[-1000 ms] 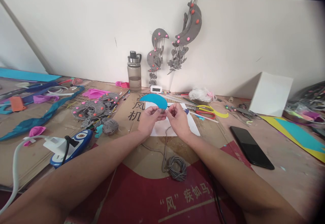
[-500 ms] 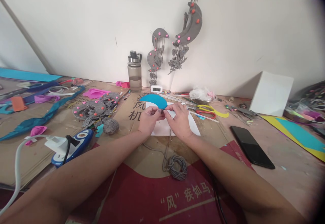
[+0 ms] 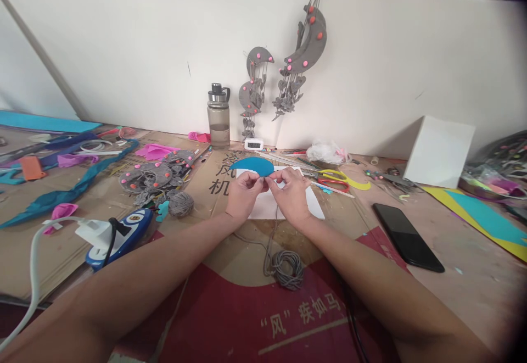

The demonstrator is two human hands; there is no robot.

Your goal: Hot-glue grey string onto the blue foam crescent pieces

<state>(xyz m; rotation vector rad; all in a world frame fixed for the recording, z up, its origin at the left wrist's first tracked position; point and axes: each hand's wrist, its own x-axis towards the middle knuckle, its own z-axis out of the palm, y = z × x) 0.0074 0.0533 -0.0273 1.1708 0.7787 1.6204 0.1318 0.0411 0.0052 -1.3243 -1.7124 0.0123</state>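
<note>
blue crescent piece [image 3: 253, 165] is at the grip, lower edge at the fingertips, most of its body standing out just beyond them. bench [image 3: 473, 297] spreads to both sides of the grip. printed cardboard [image 3: 242, 258] covers the bench below and on the near side of the grip. white paper [image 3: 263, 209] lies under both hands, partly hidden. left hand [image 3: 242, 195]: thumb and forefinger pinched closed on the blue crescent piece. right hand [image 3: 290, 195]: thumb and forefinger at the same edge, just beside the left; cannot tell if that pinch is fully closed or what is in it, tips too small and overlapped. black phone [image 3: 408, 236] flat, right of the grip and nearer the wearer. scissors [image 3: 327, 171] near, right of the grip. coil of grey yarn [image 3: 287, 269] on the near side of the grip; thin strand [image 3: 270, 245] leads from it up to the right hand, end hidden.

risks, my read: held area looks narrow, so the piece could pivot or slip if either hand pulls. thin edge may crease or tear under a hard pinch. strand could tangle where loops overlap in the coil, then tug at the grip.
</note>
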